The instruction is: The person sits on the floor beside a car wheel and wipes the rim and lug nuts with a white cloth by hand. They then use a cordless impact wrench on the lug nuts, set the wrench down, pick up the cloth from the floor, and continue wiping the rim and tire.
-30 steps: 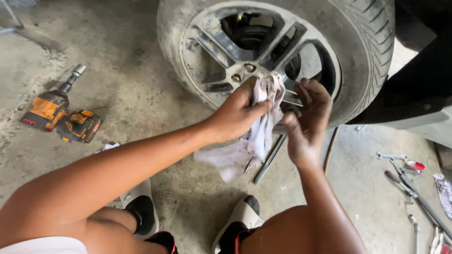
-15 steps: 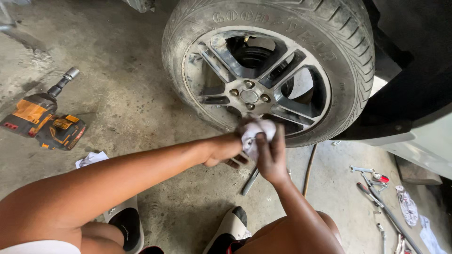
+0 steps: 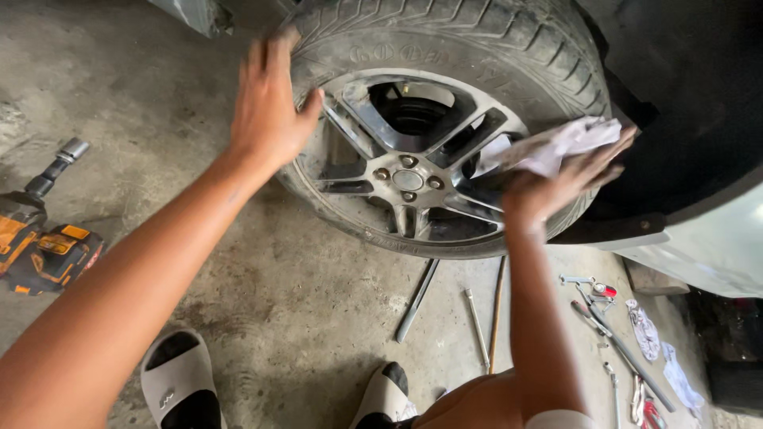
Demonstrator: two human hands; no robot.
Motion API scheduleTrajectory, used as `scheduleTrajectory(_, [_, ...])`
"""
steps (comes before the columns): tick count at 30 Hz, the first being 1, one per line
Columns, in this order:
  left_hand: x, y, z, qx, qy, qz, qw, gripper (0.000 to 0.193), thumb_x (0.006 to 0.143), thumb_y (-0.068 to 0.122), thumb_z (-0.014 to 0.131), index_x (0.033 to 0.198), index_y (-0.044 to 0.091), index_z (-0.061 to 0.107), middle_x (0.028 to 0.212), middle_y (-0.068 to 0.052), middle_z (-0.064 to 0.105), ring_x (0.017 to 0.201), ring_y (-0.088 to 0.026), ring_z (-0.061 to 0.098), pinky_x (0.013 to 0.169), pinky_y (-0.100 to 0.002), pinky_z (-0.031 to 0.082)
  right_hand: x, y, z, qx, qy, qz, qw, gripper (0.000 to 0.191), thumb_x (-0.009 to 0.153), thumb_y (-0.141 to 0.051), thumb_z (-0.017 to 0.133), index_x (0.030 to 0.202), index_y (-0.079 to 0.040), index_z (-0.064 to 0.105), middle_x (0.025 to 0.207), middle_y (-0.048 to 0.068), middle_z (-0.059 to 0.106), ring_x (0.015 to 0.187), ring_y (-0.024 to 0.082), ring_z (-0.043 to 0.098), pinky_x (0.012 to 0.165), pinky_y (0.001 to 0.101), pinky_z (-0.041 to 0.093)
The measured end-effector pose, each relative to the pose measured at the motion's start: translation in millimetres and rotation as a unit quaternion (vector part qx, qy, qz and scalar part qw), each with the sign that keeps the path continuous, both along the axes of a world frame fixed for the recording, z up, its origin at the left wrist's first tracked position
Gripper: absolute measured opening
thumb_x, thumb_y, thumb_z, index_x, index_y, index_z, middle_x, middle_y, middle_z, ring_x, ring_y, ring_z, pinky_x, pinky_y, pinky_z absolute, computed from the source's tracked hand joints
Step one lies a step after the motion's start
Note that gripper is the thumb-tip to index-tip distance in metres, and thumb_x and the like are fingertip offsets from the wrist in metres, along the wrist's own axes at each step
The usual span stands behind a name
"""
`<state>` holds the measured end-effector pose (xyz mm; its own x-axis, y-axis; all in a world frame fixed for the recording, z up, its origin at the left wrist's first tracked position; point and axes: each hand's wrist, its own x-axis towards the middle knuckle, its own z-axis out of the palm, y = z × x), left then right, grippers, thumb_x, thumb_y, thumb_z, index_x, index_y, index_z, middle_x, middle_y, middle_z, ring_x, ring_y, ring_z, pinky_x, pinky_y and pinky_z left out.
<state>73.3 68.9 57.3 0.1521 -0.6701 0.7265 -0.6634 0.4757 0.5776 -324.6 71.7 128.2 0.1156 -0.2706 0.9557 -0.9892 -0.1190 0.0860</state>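
Soft even daylight; deep shadow under the wheel arch [image 3: 683, 103]; motion-blurred left hand [image 3: 266, 99]

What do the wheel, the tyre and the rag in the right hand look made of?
Wheel: likely cast alloy, dull silver, grimy spokes.
Tyre: black rubber, moulded tread, dusty.
Rag: soft white cloth, crumpled, under the right hand.
Left hand rests on the tyre.
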Motion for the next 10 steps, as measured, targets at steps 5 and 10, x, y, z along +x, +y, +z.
scheduleTrajectory(5, [-0.3, -51.7, -21.3, -0.008, 0.031, -0.028, 0.999, 0.086, 0.098, 0.015, 0.080, 0.163, -0.002, 0.027, 0.162, -0.031, 0.036, 0.149, -0.049, 0.037, 0.122, -0.052, 0.035, 104.3, -50.8, -41.7, 0.090, -0.027, -0.052, 0.994, 0.072, 0.100, -0.016, 0.060, 0.151, 0.020, 0.025, 0.159, 0.041, 0.015, 0.151, 0.061, 0.000, 0.124, 0.0704, -0.005])
scheduleTrajectory(10, [-7.3, -52.9, -26.7, 0.034, 0.086, -0.036, 0.995, 0.086, 0.095, 0.015, 0.078, 0.164, 0.003, 0.028, 0.165, -0.028, 0.036, 0.151, -0.046, 0.038, 0.125, -0.051, 0.035, 148.8, -69.8, -51.8, 0.045, 0.180, 0.065, 0.980, 0.039, 0.097, -0.008, 0.069, 0.133, -0.019, 0.056, 0.163, 0.009, 0.040, 0.158, 0.031, 0.021, 0.131, 0.0598, 0.005])
